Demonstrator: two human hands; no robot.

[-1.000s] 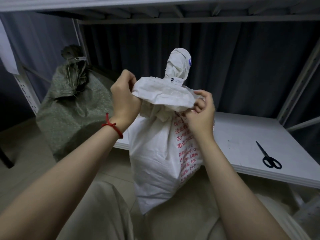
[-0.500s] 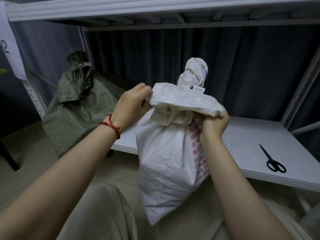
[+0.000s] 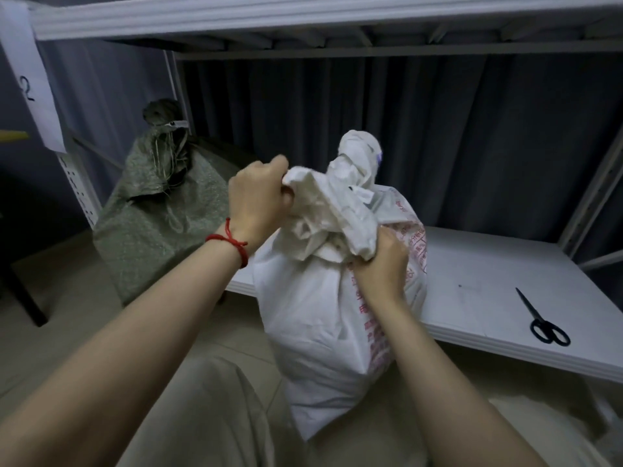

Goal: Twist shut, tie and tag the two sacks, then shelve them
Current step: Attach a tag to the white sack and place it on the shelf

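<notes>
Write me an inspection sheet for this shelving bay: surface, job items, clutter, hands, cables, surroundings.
Surface: white lower shelf, with scissors lying near its right front edge.
Job's things: white sack, its top twisted with a white tag, held in front of the shelf with its bottom below the shelf edge. The green sack stands at the shelf's left end, neck tied, with a neck tag.
Clutter: black scissors, lying flat.
Hands: left hand and right hand both grip bunched fabric near the white sack's top.
Cables: nothing seen.
Surroundings: dark curtain behind, upper shelf above, and a paper sheet marked 2 at the left post.
</notes>
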